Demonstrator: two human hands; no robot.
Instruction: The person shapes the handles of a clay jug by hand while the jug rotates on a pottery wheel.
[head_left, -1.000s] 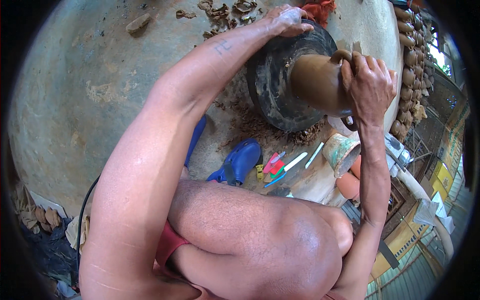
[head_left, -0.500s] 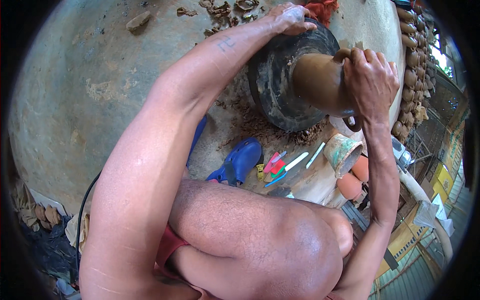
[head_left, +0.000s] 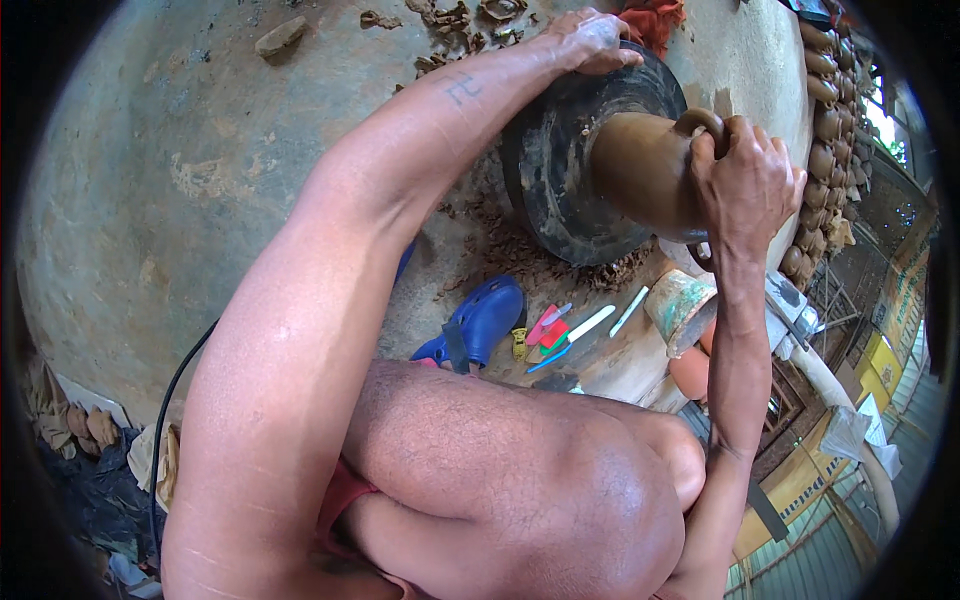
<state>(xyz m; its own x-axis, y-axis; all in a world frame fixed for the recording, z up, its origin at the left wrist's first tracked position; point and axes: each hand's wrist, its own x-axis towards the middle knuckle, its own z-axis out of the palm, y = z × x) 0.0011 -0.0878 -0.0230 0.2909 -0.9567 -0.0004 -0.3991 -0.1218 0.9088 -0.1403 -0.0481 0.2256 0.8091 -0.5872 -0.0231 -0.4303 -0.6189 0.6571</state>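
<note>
A brown clay pot (head_left: 645, 170) with two looped handles stands on a black potter's wheel (head_left: 555, 195) smeared with clay. My left hand (head_left: 592, 42) grips the wheel's far edge, thumb over the top; its other fingers are partly hidden. My right hand (head_left: 745, 180) is closed over the pot's mouth end, fingers curled; the fingertips are out of sight. Beside its knuckles arches the upper handle (head_left: 702, 122). The lower handle (head_left: 702, 258) shows in part below my right wrist. Whether a small tool is inside the right hand cannot be seen.
Clay shavings (head_left: 500, 240) lie around the wheel. Nearer are a blue clog (head_left: 485, 318), several small plastic tools (head_left: 590, 325) and a stained pail (head_left: 680, 310). An orange-red cloth (head_left: 655, 25) sits beyond the wheel; stacked pots (head_left: 820, 150) line the right.
My right hand has slid slightly toward me along the pot's mouth, uncovering more of the upper handle. My left hand keeps to the wheel's edge. The whole view has shifted a little.
</note>
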